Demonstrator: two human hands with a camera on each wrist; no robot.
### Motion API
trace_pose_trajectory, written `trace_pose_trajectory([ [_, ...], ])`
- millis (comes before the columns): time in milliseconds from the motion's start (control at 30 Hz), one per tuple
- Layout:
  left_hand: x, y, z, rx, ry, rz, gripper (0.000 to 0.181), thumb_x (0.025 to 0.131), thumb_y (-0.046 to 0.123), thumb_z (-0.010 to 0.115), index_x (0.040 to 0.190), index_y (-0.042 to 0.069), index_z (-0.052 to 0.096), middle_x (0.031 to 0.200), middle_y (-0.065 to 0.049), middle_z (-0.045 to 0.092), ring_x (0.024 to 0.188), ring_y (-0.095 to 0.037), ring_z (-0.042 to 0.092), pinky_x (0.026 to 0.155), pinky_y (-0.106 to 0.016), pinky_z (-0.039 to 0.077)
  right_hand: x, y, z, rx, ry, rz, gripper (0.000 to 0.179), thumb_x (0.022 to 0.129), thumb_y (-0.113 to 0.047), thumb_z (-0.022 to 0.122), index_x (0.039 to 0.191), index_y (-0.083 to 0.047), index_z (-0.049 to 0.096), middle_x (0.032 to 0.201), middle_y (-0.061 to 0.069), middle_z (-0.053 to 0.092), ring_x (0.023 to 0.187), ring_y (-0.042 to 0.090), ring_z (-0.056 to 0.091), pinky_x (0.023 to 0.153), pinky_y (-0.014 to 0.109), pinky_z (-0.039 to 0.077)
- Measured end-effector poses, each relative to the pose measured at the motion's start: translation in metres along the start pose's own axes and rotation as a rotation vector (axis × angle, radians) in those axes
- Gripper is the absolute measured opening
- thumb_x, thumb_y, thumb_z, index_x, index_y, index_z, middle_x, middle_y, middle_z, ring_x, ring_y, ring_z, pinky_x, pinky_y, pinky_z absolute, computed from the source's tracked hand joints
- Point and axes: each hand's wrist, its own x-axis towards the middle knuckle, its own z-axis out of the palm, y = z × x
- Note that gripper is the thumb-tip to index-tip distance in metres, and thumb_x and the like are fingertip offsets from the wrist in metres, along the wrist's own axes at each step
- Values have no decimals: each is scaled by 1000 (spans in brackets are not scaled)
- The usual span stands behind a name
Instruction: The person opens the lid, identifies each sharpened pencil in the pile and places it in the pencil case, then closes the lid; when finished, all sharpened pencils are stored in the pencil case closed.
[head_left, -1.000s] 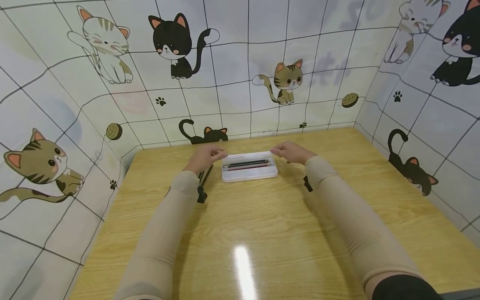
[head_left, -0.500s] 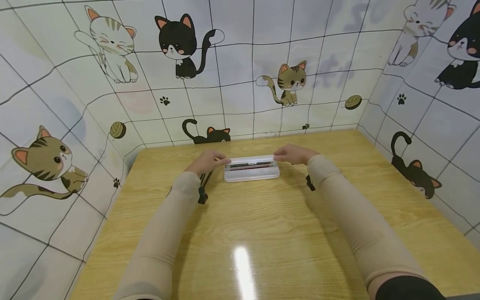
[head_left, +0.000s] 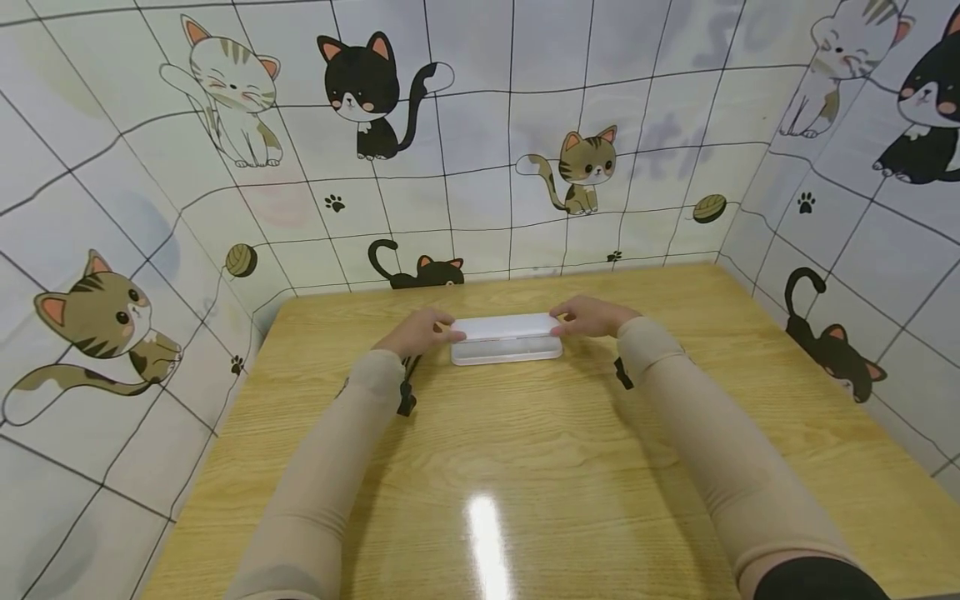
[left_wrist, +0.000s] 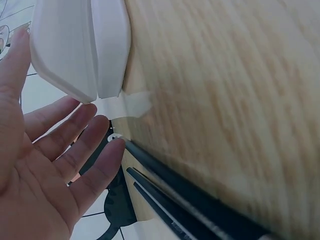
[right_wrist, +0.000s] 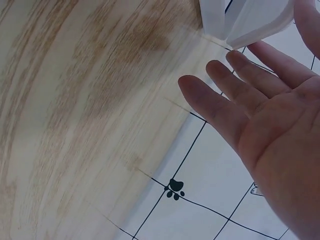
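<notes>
A white plastic pencil case point(head_left: 507, 355) lies near the back of the table, its lid point(head_left: 506, 326) tilted partway down over the base. My left hand point(head_left: 420, 335) holds the lid's left end between thumb and fingertips. At the other end, my right hand point(head_left: 592, 317) pinches the lid in the same way. A narrow gap shows between lid and base in the left wrist view, where fingertips point(left_wrist: 89, 109) touch the lid's corner. The pens inside the case are hidden behind the lid.
Several dark, slim sticks point(left_wrist: 195, 205) lie on the wooden table point(head_left: 510, 450) below my left hand. Walls with a cat-patterned covering point(head_left: 480, 192) enclose the table at the back and both sides. Black wrist devices point(head_left: 406, 402) hang under the forearms.
Both hands have brought the lid forward and down from its raised position, with thumbs now on its front. The dark and red pens seen in the case earlier are covered from view.
</notes>
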Motion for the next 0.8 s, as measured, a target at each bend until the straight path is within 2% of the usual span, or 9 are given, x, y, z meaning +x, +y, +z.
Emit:
trace_pose_trajectory([
  [300,5,-6,6,8,24,9,70,91,48,74,143,5,56,146,-11,55,128,-32,55,106,-48,46,1,0,3,21,18,42,64,99,-29,70,147,5,45,154,26,40,137,45,45,110,55,41],
  [500,5,-5,7,-4,-6,-40,69,88,49,77,138,6,56,146,-11,52,131,-31,51,109,-47,42,2,5,9,71,31,46,65,96,-29,73,145,4,45,154,27,39,136,45,45,108,55,43],
  [667,6,-1,9,35,-5,-63,68,86,48,80,135,7,55,148,-13,49,136,-32,45,113,-48,37,3,7,14,95,50,41,63,94,-26,75,141,4,46,152,27,40,134,44,47,108,55,42],
  [800,9,-3,13,65,0,-76,71,84,48,81,135,8,53,149,-12,47,138,-30,43,114,-47,37,6,7,17,105,61,37,68,91,-24,79,143,5,44,149,27,41,130,43,49,107,54,43],
])
